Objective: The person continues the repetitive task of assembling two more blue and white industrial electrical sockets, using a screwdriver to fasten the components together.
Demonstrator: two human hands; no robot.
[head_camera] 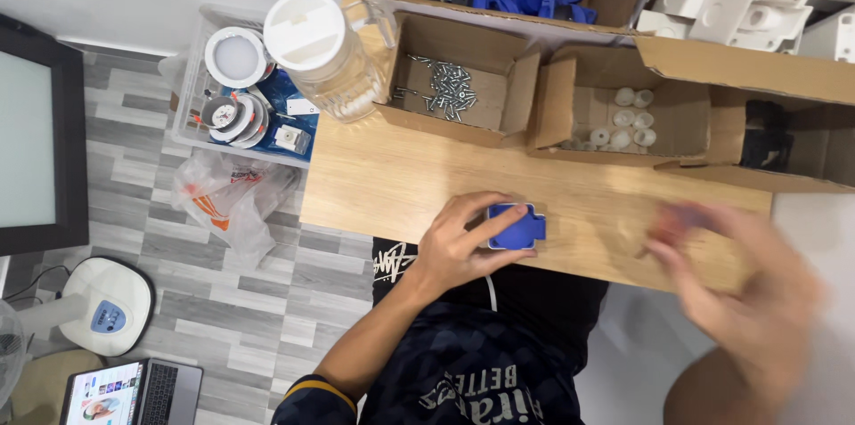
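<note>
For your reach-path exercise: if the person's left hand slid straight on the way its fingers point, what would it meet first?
The left hand already grips the blue plastic part. Past that lies bare wooden table, then probably the blurred right hand; depth is unclear.

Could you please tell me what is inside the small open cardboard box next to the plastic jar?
The small cardboard box holds a loose pile of silver screws on its bare floor; its near wall hides the front strip.
</note>
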